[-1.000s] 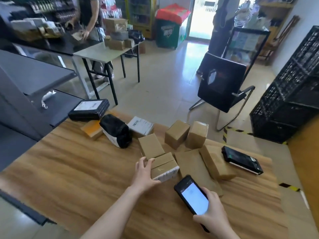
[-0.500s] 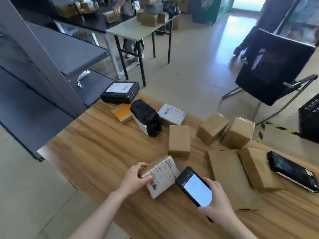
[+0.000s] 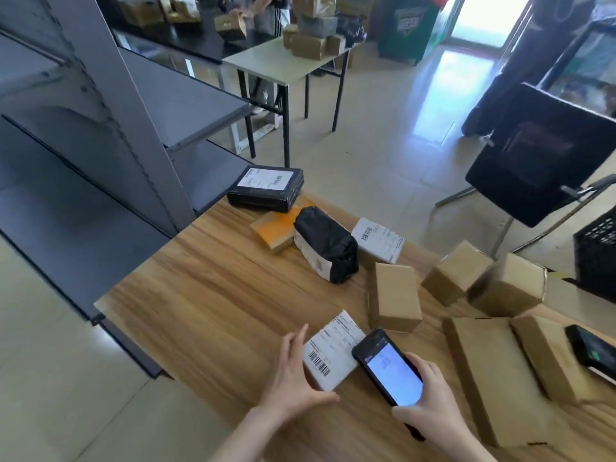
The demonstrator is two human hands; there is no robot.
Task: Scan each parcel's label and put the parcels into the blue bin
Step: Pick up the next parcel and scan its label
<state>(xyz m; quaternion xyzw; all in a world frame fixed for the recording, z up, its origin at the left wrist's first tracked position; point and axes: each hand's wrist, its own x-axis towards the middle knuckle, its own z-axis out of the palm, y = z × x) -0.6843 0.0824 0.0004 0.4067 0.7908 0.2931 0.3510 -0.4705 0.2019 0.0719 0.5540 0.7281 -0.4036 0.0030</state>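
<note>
Lying label-up now, parcel point(image 3: 333, 352) freed from left grip point(image 3: 293, 378), fingers straight; right grip point(image 3: 430, 396) around scanner phone point(image 3: 388, 366).

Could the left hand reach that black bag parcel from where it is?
Probably yes. The left hand is beside the labelled parcel, and only bare table lies between it and the black bag parcel.
</note>
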